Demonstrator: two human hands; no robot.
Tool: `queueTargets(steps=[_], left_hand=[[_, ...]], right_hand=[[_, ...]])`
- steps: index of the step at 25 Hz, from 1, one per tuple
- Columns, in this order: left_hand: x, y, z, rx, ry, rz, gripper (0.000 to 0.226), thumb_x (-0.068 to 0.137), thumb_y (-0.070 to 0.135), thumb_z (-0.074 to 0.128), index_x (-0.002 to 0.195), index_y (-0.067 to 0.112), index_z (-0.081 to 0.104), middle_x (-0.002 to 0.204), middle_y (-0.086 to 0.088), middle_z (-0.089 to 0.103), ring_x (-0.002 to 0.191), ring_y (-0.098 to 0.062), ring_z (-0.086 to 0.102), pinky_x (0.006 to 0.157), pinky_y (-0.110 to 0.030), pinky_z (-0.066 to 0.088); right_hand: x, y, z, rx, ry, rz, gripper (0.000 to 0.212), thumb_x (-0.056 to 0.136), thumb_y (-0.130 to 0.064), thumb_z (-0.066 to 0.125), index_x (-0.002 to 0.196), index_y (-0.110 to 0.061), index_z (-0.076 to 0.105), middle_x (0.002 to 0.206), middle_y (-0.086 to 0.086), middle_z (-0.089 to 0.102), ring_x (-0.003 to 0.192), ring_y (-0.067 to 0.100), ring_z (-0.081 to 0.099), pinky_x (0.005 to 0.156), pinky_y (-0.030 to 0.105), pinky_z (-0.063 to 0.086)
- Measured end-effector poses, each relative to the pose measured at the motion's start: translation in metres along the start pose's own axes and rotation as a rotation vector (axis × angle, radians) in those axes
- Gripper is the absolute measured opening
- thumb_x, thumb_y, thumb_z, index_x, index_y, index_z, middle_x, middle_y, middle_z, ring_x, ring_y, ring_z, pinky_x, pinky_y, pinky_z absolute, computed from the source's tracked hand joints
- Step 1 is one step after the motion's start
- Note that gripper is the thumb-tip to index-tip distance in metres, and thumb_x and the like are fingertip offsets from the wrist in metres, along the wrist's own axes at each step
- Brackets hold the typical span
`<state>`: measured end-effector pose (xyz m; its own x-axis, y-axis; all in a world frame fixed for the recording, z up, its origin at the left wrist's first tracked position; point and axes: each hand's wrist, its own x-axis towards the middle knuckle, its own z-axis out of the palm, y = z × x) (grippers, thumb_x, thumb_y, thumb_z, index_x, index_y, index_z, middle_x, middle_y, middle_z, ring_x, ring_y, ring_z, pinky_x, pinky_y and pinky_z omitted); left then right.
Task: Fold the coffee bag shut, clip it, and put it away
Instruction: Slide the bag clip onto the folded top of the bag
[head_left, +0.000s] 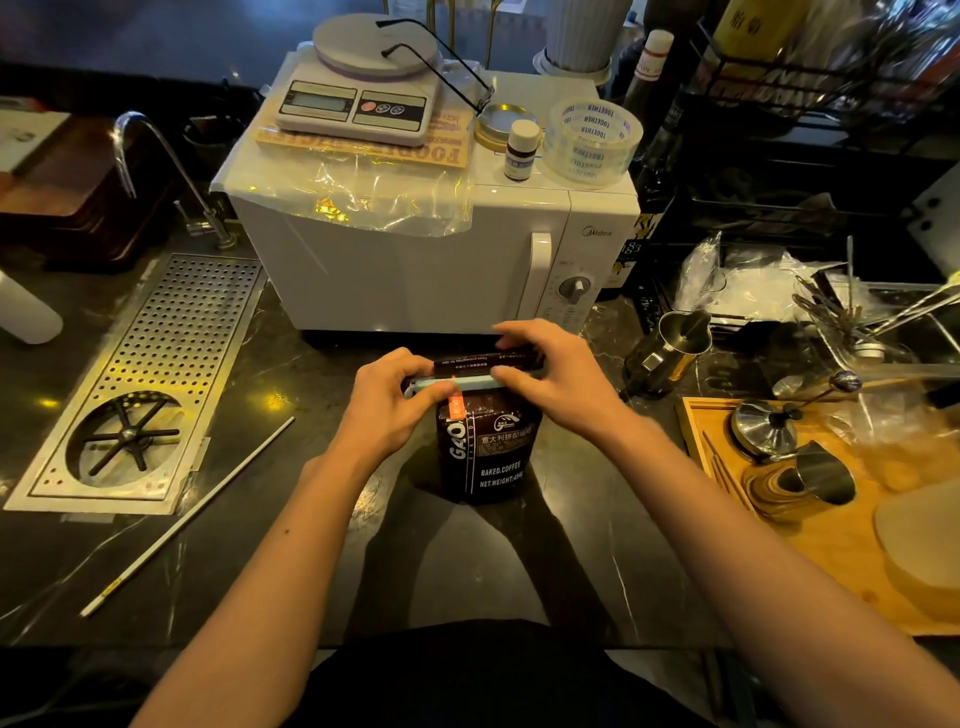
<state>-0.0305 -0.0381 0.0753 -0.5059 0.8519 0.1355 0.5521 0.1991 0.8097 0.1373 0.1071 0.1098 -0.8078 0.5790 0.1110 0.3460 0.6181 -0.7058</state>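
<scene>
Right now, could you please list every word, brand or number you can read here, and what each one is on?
"GAO", "BAKED.COFFEE", "NET.WEIGHT:454g": coffee bag; its Chinese line and the folded top's small print are too small to read.
"Midea": microwave.
"TOGETHER", repeated: tape roll.
"FOOD", upside down: orange sheet under the scale; the rest is blurred.
Scale buttons, small bottle label and back bottles: unreadable.

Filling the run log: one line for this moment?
stage: clipping | coffee bag: upright, top folded | clip: across fold | left hand, right hand: both on clip
</scene>
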Motion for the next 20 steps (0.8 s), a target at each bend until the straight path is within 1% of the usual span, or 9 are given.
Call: queueTargets(steps=[1, 3, 5, 7, 9, 11, 16, 18, 20], left_hand=[[-0.001, 0.0, 0.0, -0.002, 0.006, 0.005, 0.014, 0.083, 0.025, 0.074, 0.088, 0.014, 0.067, 0.083, 0.003, 0.057, 0.076, -0.009, 0.055, 0.065, -0.019, 0.042], [-0.003, 0.001, 0.0, 0.003, 0.016, 0.022, 0.013, 0.083, 0.024, 0.074, 0.09, 0.014, 0.068, 0.08, 0.006, 0.055, 0.073, -0.009, 0.054, 0.064, -0.021, 0.042], [-0.006, 0.001, -0.001, 0.018, 0.019, 0.032, 0.014, 0.084, 0.022, 0.073, 0.093, 0.012, 0.07, 0.08, 0.005, 0.055, 0.073, -0.01, 0.053, 0.064, -0.022, 0.041], [-0.007, 0.0, -0.001, 0.052, 0.007, 0.037, 0.017, 0.086, 0.021, 0.071, 0.099, 0.011, 0.07, 0.084, 0.001, 0.057, 0.076, -0.013, 0.054, 0.066, -0.022, 0.04], [-0.008, -0.001, -0.001, 0.09, -0.01, 0.05, 0.019, 0.087, 0.02, 0.07, 0.103, 0.01, 0.069, 0.087, -0.003, 0.058, 0.078, -0.015, 0.054, 0.066, -0.02, 0.038], [-0.009, -0.004, -0.002, 0.103, -0.017, 0.064, 0.02, 0.089, 0.019, 0.068, 0.106, 0.009, 0.069, 0.087, -0.003, 0.058, 0.078, -0.014, 0.053, 0.065, -0.018, 0.036], [-0.01, -0.006, -0.003, 0.104, -0.006, 0.059, 0.02, 0.089, 0.016, 0.067, 0.107, 0.008, 0.069, 0.088, -0.002, 0.06, 0.08, -0.016, 0.056, 0.067, -0.022, 0.04], [-0.009, -0.006, -0.002, 0.097, 0.022, 0.051, 0.019, 0.088, 0.016, 0.068, 0.106, 0.009, 0.07, 0.088, -0.003, 0.062, 0.08, -0.017, 0.057, 0.068, -0.02, 0.041], [-0.01, -0.005, -0.001, 0.079, 0.022, 0.044, 0.019, 0.088, 0.018, 0.069, 0.105, 0.01, 0.07, 0.088, -0.002, 0.062, 0.08, -0.015, 0.057, 0.068, -0.018, 0.041]], right_hand=[[0.011, -0.007, -0.004, -0.114, -0.137, -0.035, 0.044, 0.086, -0.028, 0.07, 0.129, -0.02, 0.059, 0.118, -0.001, 0.066, 0.112, 0.015, 0.06, 0.096, 0.034, 0.049], [0.03, -0.02, -0.004, -0.327, -0.377, -0.075, 0.039, 0.085, -0.033, 0.069, 0.122, -0.024, 0.061, 0.116, -0.001, 0.067, 0.107, 0.018, 0.062, 0.088, 0.04, 0.052], [0.042, -0.03, 0.0, -0.462, -0.506, -0.111, 0.031, 0.085, -0.035, 0.067, 0.114, -0.024, 0.063, 0.107, -0.001, 0.067, 0.098, 0.019, 0.062, 0.079, 0.039, 0.053], [0.05, -0.038, 0.002, -0.515, -0.559, -0.148, 0.027, 0.085, -0.037, 0.067, 0.108, -0.022, 0.063, 0.101, 0.0, 0.067, 0.091, 0.019, 0.061, 0.073, 0.038, 0.053], [0.053, -0.044, 0.004, -0.512, -0.592, -0.176, 0.026, 0.086, -0.04, 0.066, 0.103, -0.021, 0.063, 0.096, 0.001, 0.066, 0.087, 0.02, 0.061, 0.071, 0.039, 0.053], [0.052, -0.046, 0.009, -0.502, -0.583, -0.184, 0.024, 0.086, -0.04, 0.065, 0.101, -0.021, 0.063, 0.094, 0.001, 0.065, 0.087, 0.022, 0.061, 0.071, 0.039, 0.052], [0.041, -0.044, 0.014, -0.528, -0.445, -0.209, 0.021, 0.087, -0.032, 0.065, 0.104, -0.02, 0.064, 0.1, 0.003, 0.066, 0.092, 0.024, 0.061, 0.071, 0.037, 0.05], [0.039, -0.044, 0.015, -0.527, -0.411, -0.195, 0.023, 0.088, -0.034, 0.064, 0.106, -0.021, 0.064, 0.103, 0.002, 0.065, 0.095, 0.023, 0.06, 0.072, 0.036, 0.048], [0.038, -0.039, 0.011, -0.501, -0.412, -0.142, 0.024, 0.088, -0.039, 0.064, 0.106, -0.022, 0.063, 0.104, 0.0, 0.064, 0.097, 0.021, 0.059, 0.072, 0.037, 0.047]])
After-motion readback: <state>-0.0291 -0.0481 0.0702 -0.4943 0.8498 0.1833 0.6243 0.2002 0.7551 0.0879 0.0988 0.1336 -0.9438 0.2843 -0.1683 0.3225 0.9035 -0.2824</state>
